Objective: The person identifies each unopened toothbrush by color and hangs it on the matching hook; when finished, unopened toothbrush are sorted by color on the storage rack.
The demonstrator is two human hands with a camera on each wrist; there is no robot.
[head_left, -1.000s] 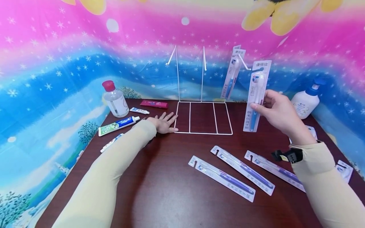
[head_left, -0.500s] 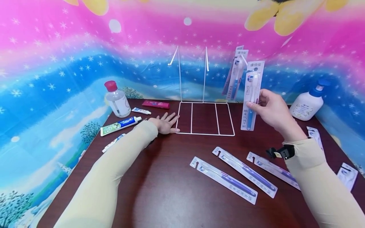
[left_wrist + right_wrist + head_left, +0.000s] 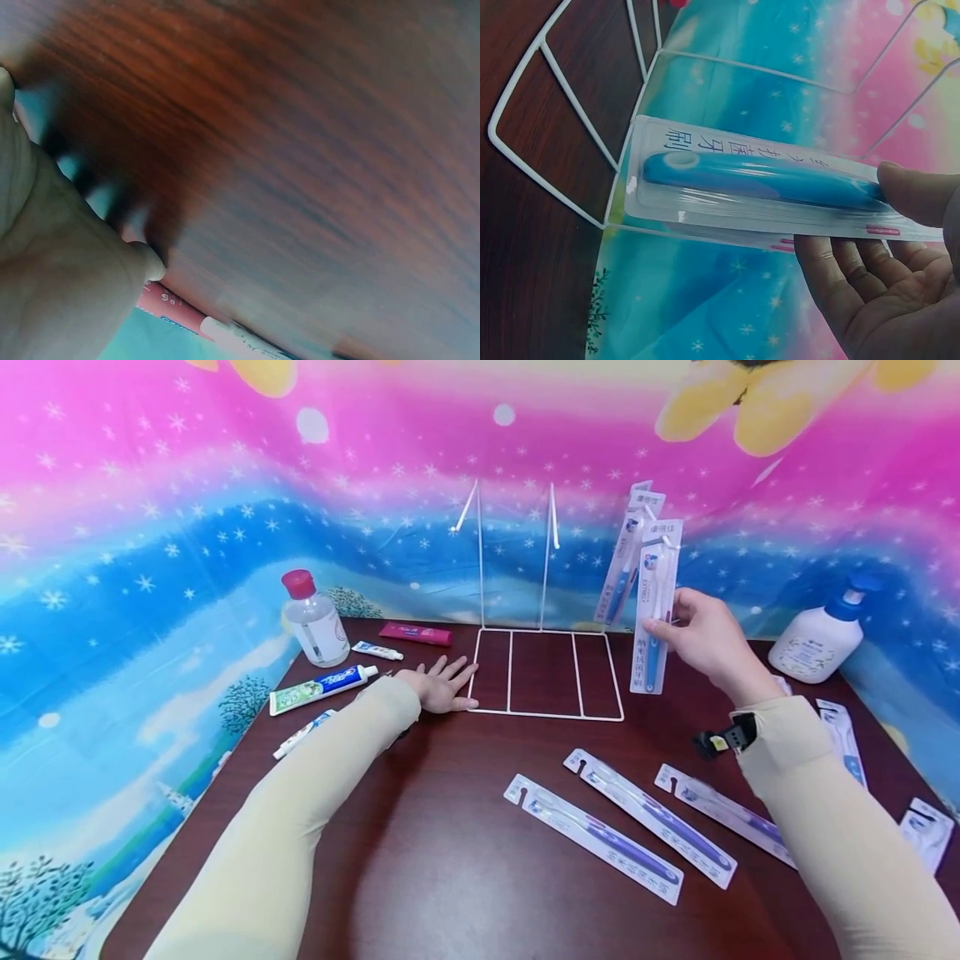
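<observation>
My right hand pinches a packaged blue toothbrush between thumb and fingers, holding it upright. The pack's top, with its hanging hole, overlaps the tip of the right-hand hook of a white wire rack. Behind it, other toothbrush packs hang from that same hook. In the right wrist view, the blue handle lies under clear plastic, thumb on its front. My left hand rests with fingers spread at the left side of the rack's base, thumb at the front corner.
Several purple toothbrush packs lie on the dark table. A pump bottle and more packs are at right. At left stand a red-capped bottle and toothpaste tubes, with a pink tube behind.
My right hand has moved the toothbrush pack left and back, toward the hook. The packs behind have shifted slightly on the hook. My left hand keeps its place at the rack.
</observation>
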